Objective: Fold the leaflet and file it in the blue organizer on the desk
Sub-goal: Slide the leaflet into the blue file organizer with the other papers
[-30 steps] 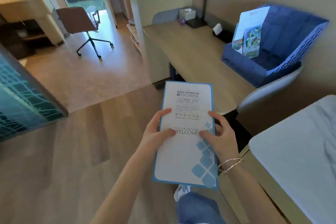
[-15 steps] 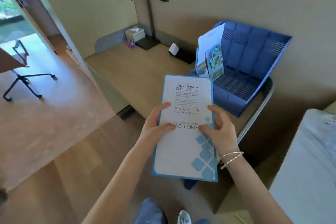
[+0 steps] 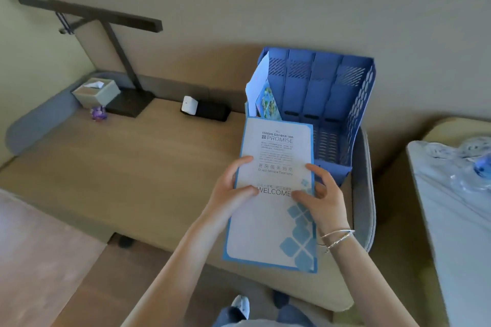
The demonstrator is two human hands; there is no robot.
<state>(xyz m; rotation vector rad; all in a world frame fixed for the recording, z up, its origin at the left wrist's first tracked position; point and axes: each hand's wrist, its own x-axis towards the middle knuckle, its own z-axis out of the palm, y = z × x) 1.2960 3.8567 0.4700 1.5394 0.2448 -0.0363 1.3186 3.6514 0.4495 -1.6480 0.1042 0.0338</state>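
I hold a white leaflet (image 3: 268, 225) with a blue border and the word WELCOME flat in front of me, over the desk's right end. My left hand (image 3: 228, 191) grips its left edge, thumb on the front. On the right edge sits my right hand (image 3: 322, 198), thumb on the front and fingers behind. The blue organizer (image 3: 337, 103) stands on the desk just beyond the leaflet, against the wall, with several upright slots. Its leftmost slot holds a white sheet and a colourful brochure (image 3: 267, 102). The leaflet covers the organizer's front left corner.
The wooden desk (image 3: 127, 167) carries a dark lamp (image 3: 119, 58), a tissue box (image 3: 97, 93), a small purple object (image 3: 98, 113) and a black block with a white charger (image 3: 204, 109) along the wall. A bed (image 3: 457, 215) lies to the right. My feet show below.
My view has swung right and closer to the desk; the organizer now stands directly beyond the leaflet. Both hands keep the same grip on it.
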